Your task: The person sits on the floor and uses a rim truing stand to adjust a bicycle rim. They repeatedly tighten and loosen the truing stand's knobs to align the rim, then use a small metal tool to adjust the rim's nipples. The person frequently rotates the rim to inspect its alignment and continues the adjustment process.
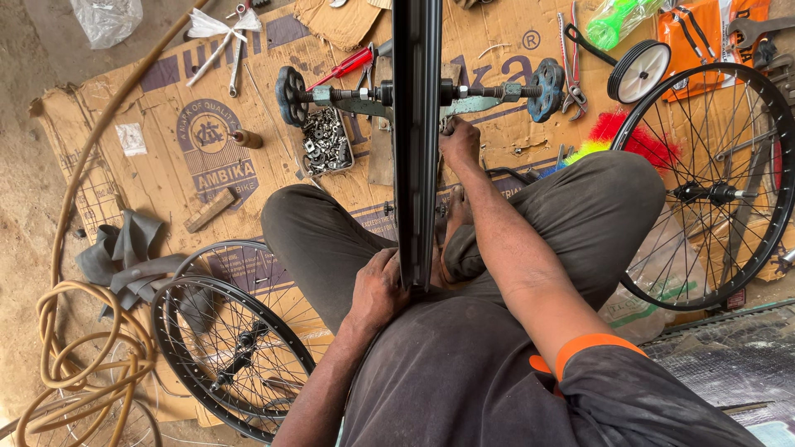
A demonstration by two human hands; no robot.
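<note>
Left hand [377,290] gripped near edge of black wheel rim [416,141], upright between knees on truing stand [418,95]. Right hand [458,139] closed at hub, probably on spoke or nut. Spoked wheels [228,348] finished nearby; this one mid-adjustment.

This is a bicycle repair workshop on the floor: spoked wheels [234,354], a tray of nuts [325,142], a red screwdriver [348,63] and flattened cardboard [166,141].
</note>
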